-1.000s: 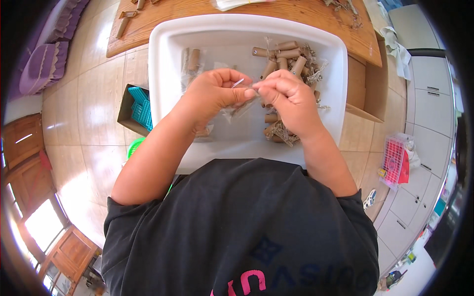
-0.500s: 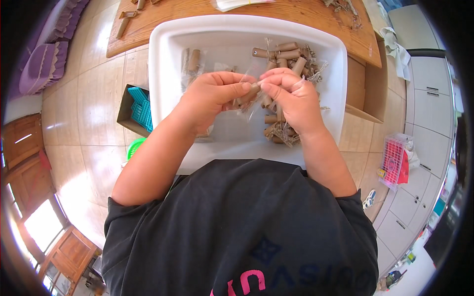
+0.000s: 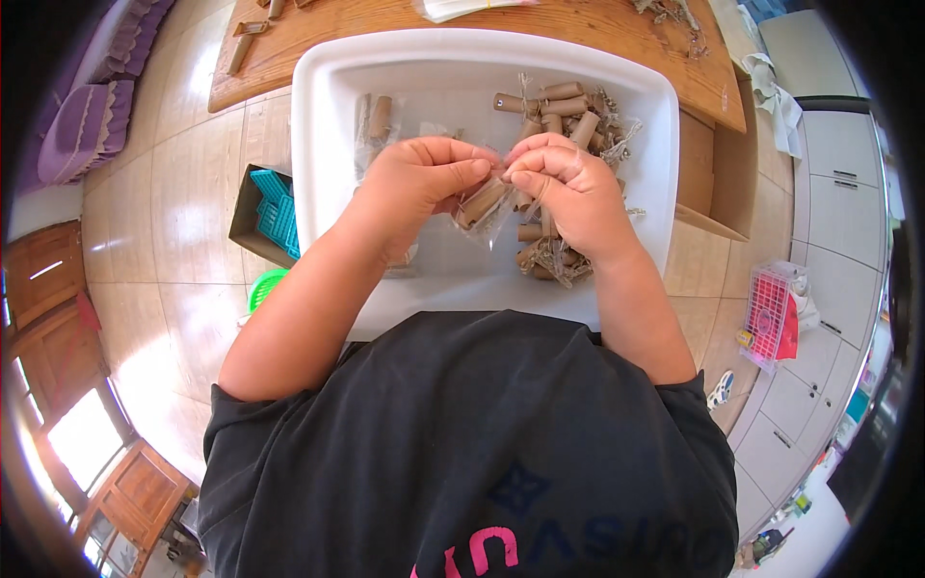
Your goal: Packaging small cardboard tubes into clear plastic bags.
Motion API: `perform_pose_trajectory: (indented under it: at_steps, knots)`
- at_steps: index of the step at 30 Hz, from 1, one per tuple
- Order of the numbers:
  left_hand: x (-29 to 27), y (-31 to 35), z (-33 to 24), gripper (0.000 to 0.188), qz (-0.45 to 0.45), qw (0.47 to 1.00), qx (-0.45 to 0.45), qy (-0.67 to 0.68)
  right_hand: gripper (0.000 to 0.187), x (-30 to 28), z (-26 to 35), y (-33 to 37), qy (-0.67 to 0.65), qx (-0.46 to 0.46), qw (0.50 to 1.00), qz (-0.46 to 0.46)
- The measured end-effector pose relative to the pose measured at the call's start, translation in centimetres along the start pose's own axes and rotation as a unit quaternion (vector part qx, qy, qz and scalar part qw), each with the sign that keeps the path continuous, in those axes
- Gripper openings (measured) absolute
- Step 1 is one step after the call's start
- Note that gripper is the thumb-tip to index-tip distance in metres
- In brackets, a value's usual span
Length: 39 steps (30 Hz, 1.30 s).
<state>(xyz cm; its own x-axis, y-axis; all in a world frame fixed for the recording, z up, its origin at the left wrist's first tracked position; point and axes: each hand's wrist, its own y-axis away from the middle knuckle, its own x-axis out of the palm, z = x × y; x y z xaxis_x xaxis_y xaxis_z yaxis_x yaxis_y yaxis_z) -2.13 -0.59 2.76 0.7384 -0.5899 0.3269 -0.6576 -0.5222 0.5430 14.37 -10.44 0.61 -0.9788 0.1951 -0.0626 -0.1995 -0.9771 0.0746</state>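
Note:
Between my hands hangs a clear plastic bag (image 3: pixel 485 214) with a brown cardboard tube inside it. My left hand (image 3: pixel 416 185) pinches the bag's top edge with thumb and forefinger. Close beside it, my right hand (image 3: pixel 570 196) pinches the same edge from the other side. Both are over a white plastic tub (image 3: pixel 482 279). Loose brown tubes (image 3: pixel 585 129) with tangled dry twine-like strands lie heaped on the tub's right side. On its left, partly behind my left hand, are bagged tubes (image 3: pixel 380 118) in clear plastic.
A wooden table (image 3: pixel 279 53) stands beyond the tub, with plastic sleeves (image 3: pixel 462 8) and dry strands (image 3: pixel 674 14) on it. To the left are a box with turquoise baskets (image 3: pixel 277 220) and a green basket (image 3: pixel 264 287). At right stands an open cardboard box (image 3: pixel 715 188).
The bag has dropped below my fingers and hangs with the tube inside. My left fingers have shifted from around the tube up to the bag's edge.

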Motion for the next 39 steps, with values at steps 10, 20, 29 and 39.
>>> perform_pose_trajectory:
  at_steps: [10, 20, 29, 39]
  knots:
    - [1.3, 0.2, 1.3, 0.019, -0.011, 0.989, 0.105, -0.107, 0.008, 1.8, 0.7, -0.1, 0.212, -0.219, 0.941, -0.148]
    - [2.3, 0.6, 2.1, 0.017, -0.032, 0.963, 0.191, -0.187, 0.004, 1.2, -0.8, -0.4, 0.069, -0.231, 0.949, -0.206]
    - [0.6, 0.2, 0.5, 0.015, -0.062, 0.984, 0.159, -0.043, 0.01, -1.1, 0.3, -0.2, -0.282, 0.082, 0.946, -0.136]
    - [0.6, 0.4, 0.5, 0.012, -0.055, 0.988, 0.144, -0.03, 0.008, 0.5, 0.8, 0.0, -0.202, 0.1, 0.971, -0.079]
